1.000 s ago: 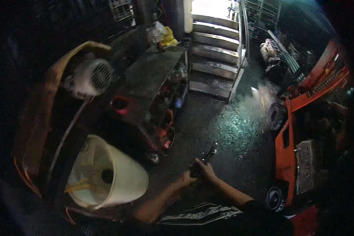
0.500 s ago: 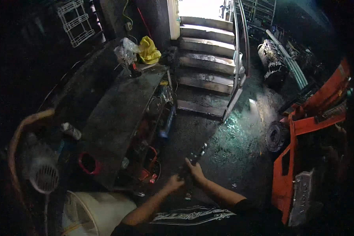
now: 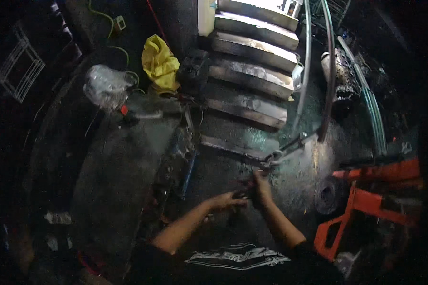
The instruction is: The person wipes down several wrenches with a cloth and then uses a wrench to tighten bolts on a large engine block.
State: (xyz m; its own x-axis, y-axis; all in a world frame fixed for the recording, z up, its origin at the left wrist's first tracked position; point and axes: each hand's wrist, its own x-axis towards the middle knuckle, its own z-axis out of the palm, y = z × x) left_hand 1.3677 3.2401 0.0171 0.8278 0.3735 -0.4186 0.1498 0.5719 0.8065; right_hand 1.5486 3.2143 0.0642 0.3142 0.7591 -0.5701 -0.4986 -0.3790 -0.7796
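Observation:
My left hand (image 3: 227, 200) and my right hand (image 3: 261, 187) are close together in front of me, over the dark floor. Between them is a dark, slim object (image 3: 245, 188), blurred and too dim to name. My right hand's fingers are curled round its far side. The fingers of my left hand close on its near side from the left, partly smeared by motion. Beyond my hands, the foot of a metal stair railing (image 3: 271, 159) stands at the bottom step.
Concrete stairs (image 3: 252, 71) rise ahead toward bright light. To the left is a dark worktable (image 3: 114, 161) bearing a clear plastic bag (image 3: 104, 88) and a yellow bag (image 3: 159, 64). An orange wheeled machine (image 3: 366, 194) stands at right, with long pipes (image 3: 368, 104) behind it.
My view has swung and moved nearer the stairs. Both hands, with the dark object between them, now appear higher and further right. The white bucket at lower left has left the picture.

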